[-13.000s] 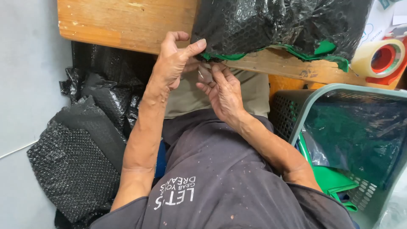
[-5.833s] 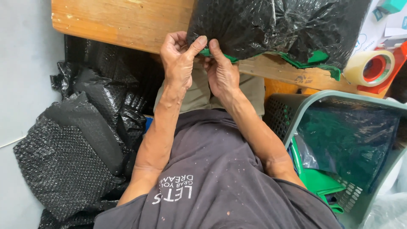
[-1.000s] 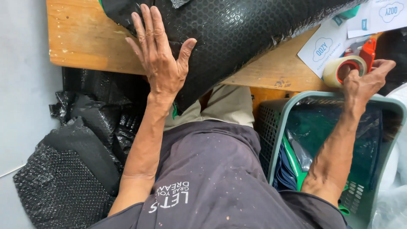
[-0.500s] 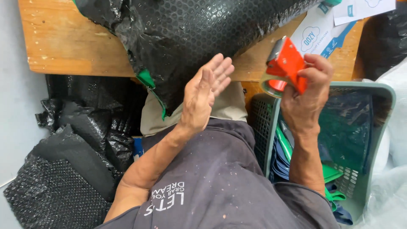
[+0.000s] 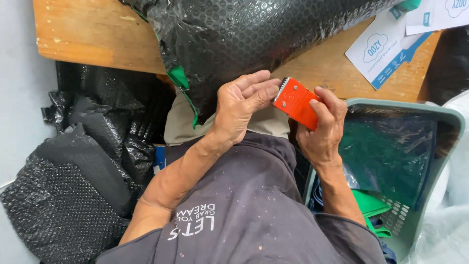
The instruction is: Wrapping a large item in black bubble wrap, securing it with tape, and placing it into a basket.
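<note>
A bulky parcel wrapped in black bubble wrap [image 5: 244,34] lies on the wooden table [image 5: 97,41], overhanging its near edge, with green fabric [image 5: 180,78] showing at a torn corner. My right hand [image 5: 322,132] grips an orange tape dispenser [image 5: 296,101] just below the parcel's edge. My left hand [image 5: 242,102] is beside it, fingers curled at the dispenser's serrated blade end, touching or pinching at the tape there. The tape roll itself is hidden behind my hands.
Printed white and blue paper sheets [image 5: 386,46] lie on the table at the right. A grey-green plastic basket [image 5: 415,112] with green bagged items stands at my right. Heaps of black bubble wrap [image 5: 73,186] fill the floor at my left, by a grey wall.
My right hand picked up the tape dispenser from the table and brought it down in front of me. My left hand left the parcel's top and came to the dispenser's blade end.
</note>
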